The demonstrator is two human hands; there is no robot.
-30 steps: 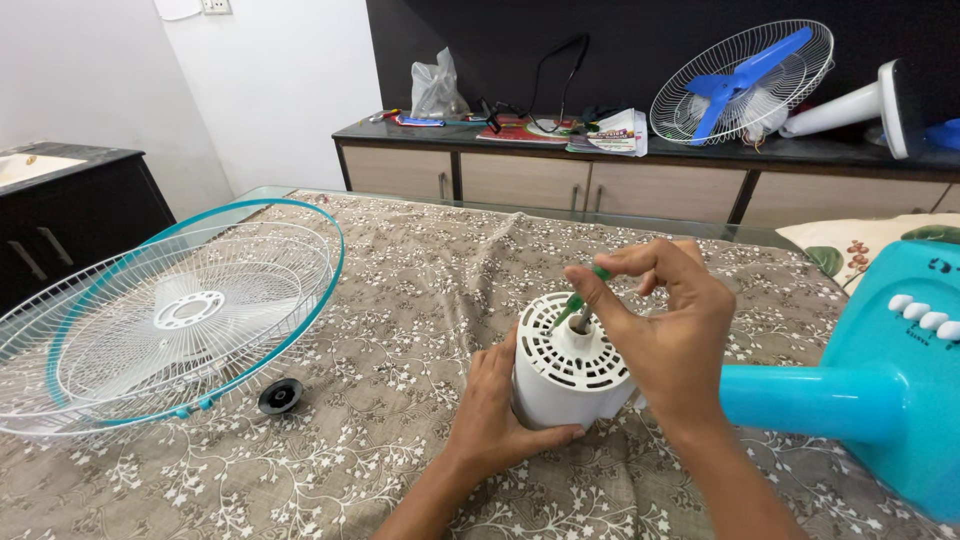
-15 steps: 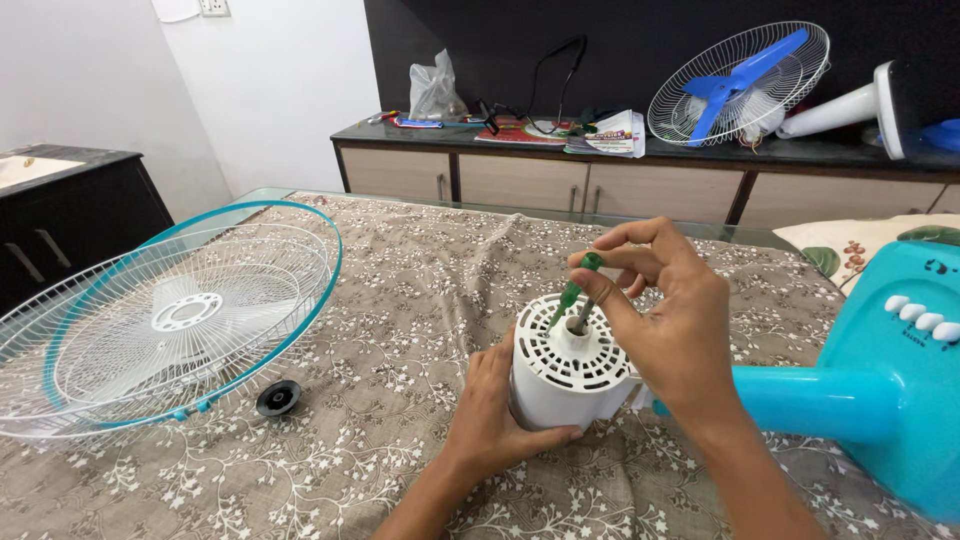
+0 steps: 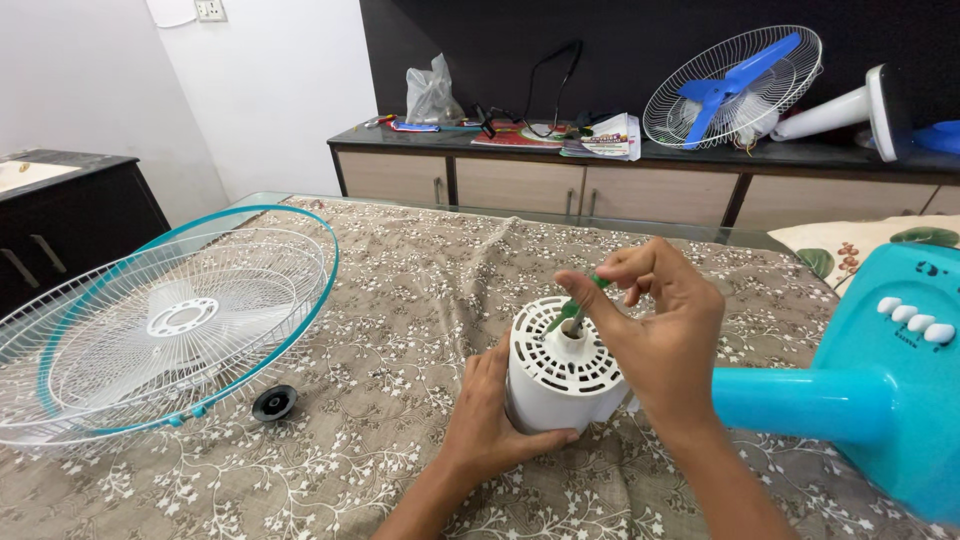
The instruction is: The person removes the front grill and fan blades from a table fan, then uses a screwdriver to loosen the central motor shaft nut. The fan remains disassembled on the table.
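Fan motor housing [image 3: 560,375], white, is sitting centre-table; left hand [image 3: 490,420] is clamping its 7 o'clock side while right hand [image 3: 660,335], fingers pinched on green screwdriver [image 3: 575,305], is dipping lower than a half-second ago, re-seating the tip.

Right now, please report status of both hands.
Left hand grips white motor housing. Right hand holds green screwdriver at its top. Nothing blocks.

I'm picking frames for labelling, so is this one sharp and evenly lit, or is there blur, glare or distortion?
Head view: soft, even daylight, faint shadows under the left hand and white motor housing. The right hand and green screwdriver are slightly soft. No strong glare. Wide-angle stretch shows at the fan grille and teal fan base.
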